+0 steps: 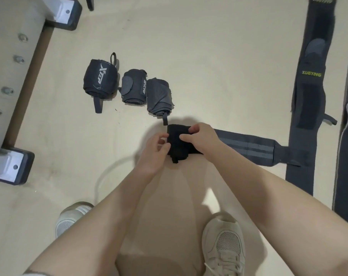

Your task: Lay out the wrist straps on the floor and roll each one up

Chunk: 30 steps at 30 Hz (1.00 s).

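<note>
Both hands, left (156,148) & right (199,136), pinch the strap roll (178,145); keep edges aligned, tension tight w/ each turn.

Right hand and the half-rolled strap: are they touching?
Touching. The head view shows the right hand with its fingers curled over the half-rolled strap, no gap between them.

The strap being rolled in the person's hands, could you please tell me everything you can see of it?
The strap being rolled is dark woven fabric with two lighter grey stripes along its length. Its rolled end, a black bundle, sits between the left hand and the right hand, whose fingers pinch it. The unrolled tail lies flat on the floor, running right to a narrower tab that reaches the long XUEYING strap.
</note>
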Motion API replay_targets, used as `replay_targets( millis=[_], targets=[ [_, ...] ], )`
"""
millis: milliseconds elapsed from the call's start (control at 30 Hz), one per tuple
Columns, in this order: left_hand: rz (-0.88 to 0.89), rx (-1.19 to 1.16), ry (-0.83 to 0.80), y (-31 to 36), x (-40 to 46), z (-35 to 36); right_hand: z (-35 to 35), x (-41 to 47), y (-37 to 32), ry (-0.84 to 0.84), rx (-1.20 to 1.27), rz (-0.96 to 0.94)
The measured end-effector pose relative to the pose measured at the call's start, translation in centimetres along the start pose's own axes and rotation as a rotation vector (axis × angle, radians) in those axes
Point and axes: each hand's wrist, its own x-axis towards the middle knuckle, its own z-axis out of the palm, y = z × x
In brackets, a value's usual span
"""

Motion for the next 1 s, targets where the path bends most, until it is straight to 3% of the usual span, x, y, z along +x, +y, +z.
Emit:
replay_targets(
  millis=[167,300,400,600,667,833,1000],
  targets=[
    [0.025,0.059,-0.050,2.7,1.1,1.3,-1.1,-0.9,1.6,-0.009,0.080,-0.009],
    [0.051,0.309,-0.186,4.7,2.6,1.9,-1.5,-1.9,3.3,0.098,0.082,-0.076],
    [0.043,0.483,-0.152,5.7,3.0,2.9,-1.5,-3.0,4.7,0.180,-0.007,-0.204],
    [-0.424,-0.161,-0.165,6.0,1.9,5.5,-3.1,-4.1,6.2,0.113,-0.202,-0.358],
    [-0.481,-0.154,-0.187,5.4,0.7,6.8,-4.0,-4.1,7.1,0.097,-0.248,-0.303],
    [-0.407,-0.016,-0.144,4.3,-0.5,8.6,-5.6,-4.3,9.2,0.009,-0.191,-0.231],
    [-0.499,-0.190,-0.180,5.1,-0.1,7.8,-5.7,-3.5,8.2,-0.042,-0.120,-0.196]
  ],
)
